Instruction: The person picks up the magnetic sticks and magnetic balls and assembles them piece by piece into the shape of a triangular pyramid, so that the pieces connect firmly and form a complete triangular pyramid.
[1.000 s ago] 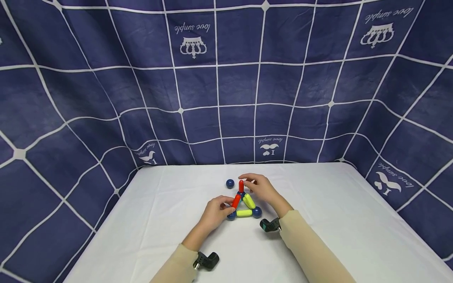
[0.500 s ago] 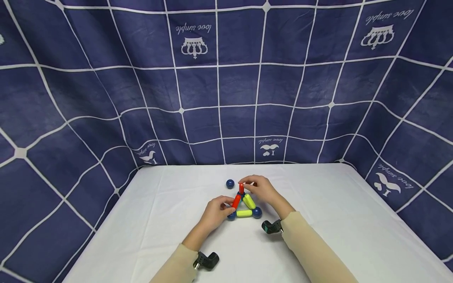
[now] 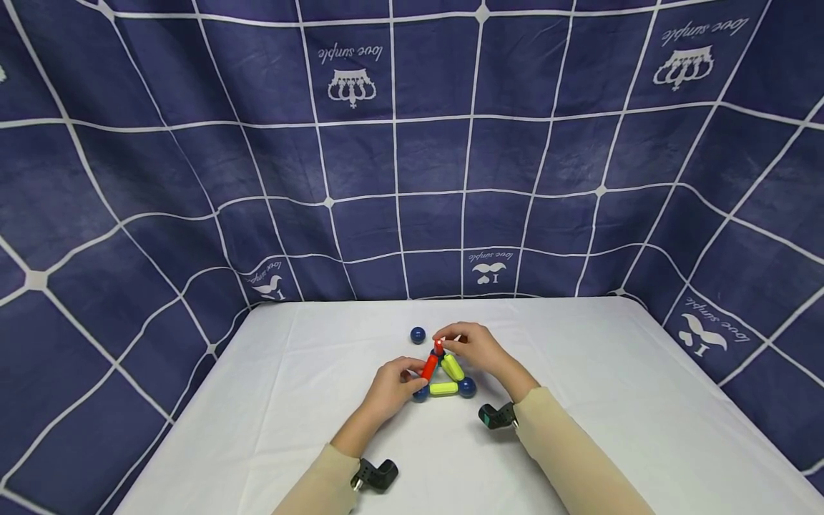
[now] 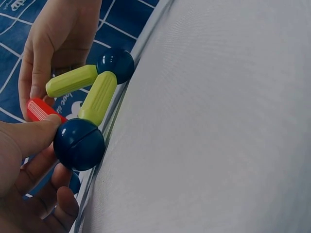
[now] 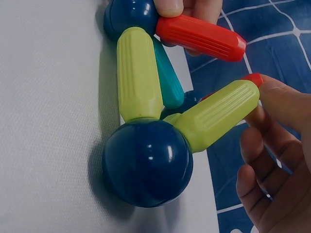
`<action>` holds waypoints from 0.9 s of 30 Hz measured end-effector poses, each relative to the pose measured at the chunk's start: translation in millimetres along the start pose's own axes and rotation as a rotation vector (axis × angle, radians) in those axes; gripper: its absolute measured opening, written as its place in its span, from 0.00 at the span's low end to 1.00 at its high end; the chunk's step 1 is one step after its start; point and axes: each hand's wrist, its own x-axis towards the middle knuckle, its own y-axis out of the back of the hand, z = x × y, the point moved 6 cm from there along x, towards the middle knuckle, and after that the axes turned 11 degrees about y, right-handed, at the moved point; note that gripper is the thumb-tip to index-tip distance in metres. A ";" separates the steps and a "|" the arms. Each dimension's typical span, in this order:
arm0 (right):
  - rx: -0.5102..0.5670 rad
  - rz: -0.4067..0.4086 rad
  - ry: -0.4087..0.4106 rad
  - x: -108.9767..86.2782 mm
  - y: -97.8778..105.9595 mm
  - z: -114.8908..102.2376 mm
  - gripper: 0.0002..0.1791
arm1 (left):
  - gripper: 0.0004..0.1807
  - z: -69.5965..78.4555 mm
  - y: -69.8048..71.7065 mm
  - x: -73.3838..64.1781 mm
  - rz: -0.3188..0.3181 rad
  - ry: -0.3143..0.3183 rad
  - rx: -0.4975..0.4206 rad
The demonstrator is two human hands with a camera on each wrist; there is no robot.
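On the white table stands a magnetic building set triangle of dark blue balls and short rods. My left hand point(image 3: 389, 388) pinches a red rod point(image 5: 204, 39) that slants up from the left ball point(image 4: 79, 144). With thumb and fingers, my right hand point(image 3: 476, 347) pinches another red rod point(image 3: 439, 347) above the back ball, which is partly hidden. From the right ball point(image 5: 147, 162) a yellow-green rod point(image 3: 453, 368) leans inward. A second yellow-green rod point(image 3: 443, 388) lies between the two front balls. A teal rod point(image 5: 167, 77) runs from the left ball towards the back.
A loose blue ball point(image 3: 418, 335) lies behind the triangle on the white tablecloth point(image 3: 309, 400). Blue checked curtains point(image 3: 360, 157) hang behind and at both sides of the table.
The back red rod, upright before, has tipped inward towards the triangle's middle, and my right hand has come slightly lower and nearer with it. My left hand keeps its place.
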 end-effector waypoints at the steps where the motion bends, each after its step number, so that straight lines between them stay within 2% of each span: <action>1: 0.000 0.000 0.001 -0.2 0.0 -0.3 0.09 | 0.15 0.0 -0.1 0.0 0.000 -0.002 0.000; 27: 0.000 0.009 -0.003 -4.9 -2.2 1.7 0.12 | 0.16 0.2 -0.9 -1.0 -0.015 -0.004 -0.018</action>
